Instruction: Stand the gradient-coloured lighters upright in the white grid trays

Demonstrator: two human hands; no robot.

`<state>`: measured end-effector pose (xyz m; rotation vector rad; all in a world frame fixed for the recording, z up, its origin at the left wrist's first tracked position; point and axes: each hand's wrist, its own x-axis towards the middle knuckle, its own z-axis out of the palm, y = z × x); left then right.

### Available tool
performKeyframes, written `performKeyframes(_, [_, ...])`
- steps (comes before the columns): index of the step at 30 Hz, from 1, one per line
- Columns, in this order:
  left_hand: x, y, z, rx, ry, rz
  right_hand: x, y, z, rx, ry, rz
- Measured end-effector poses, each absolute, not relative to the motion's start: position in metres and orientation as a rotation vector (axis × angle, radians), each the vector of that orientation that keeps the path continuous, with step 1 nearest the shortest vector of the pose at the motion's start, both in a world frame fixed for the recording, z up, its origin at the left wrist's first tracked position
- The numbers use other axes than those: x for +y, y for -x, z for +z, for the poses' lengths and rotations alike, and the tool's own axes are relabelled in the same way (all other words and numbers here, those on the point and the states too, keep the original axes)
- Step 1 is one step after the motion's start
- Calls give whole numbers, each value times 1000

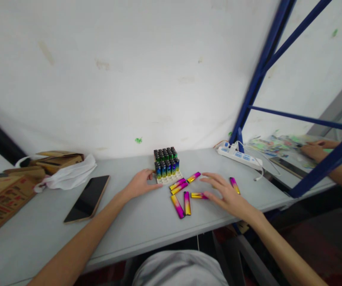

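Observation:
A pale tray [167, 179] stands against the wall side of the table, with rows of upright blue and green lighters [167, 167] in it. The front strip of the tray shows bare slots. My left hand [142, 183] is at the tray's left front corner, thumb and fingers apart, seemingly touching its edge. Several shiny magenta-and-yellow lighters lie loose in front and to the right, among them one lighter [177, 206] and another lighter [187, 203]. My right hand [223, 192] hovers with spread fingers by a lighter [198, 195], whose end the thumb partly hides.
A dark-screened phone [87, 198] lies on the left, beside a white plastic bag [74, 172] and cardboard boxes [8, 194]. On the right are a power strip [239, 155] and a blue metal frame [252, 91]. Beyond it, another person's hands [316, 150] rest near a second phone [288, 167].

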<state>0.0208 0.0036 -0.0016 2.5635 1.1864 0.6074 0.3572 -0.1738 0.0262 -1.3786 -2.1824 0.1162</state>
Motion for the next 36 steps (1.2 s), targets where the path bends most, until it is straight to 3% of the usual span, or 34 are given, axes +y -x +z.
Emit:
performKeyframes(7, [6,-18,0,1201,-2586,648,-178,-283,8,-2533,1303,162])
performKeyframes(36, [10,-9,3,1243,-2611,607,-129,-329,-3,-2433,1433,137])
